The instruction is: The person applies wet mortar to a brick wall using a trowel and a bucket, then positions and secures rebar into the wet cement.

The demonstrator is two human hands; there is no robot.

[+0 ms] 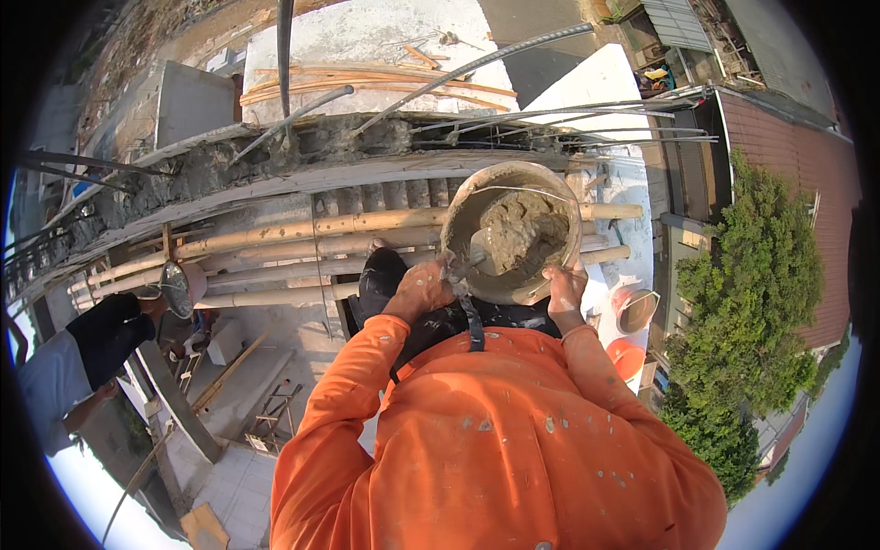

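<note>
A round bucket (pixel 458 206) of wet grey mortar (pixel 522 229) is in front of my body, its rim caked and a thin wire handle lying across the top. My left hand (pixel 422 289) is closed at the near left of the rim around a mortar-smeared trowel (pixel 469 261), whose blade reaches into the bucket; the grip is partly hidden. With its fingers over the near right rim, my right hand (pixel 566 286) grips the bucket. A dark strap (pixel 473 325) hangs beside my left hand.
Bamboo poles (pixel 367 223) run under me, high above a lower floor. Beyond them, a concrete beam (pixel 247 188) bristles with steel bars (pixel 477 64). Another person (pixel 82 353) is at left beside a second bucket (pixel 183 286). More buckets (pixel 634 310) stand at right.
</note>
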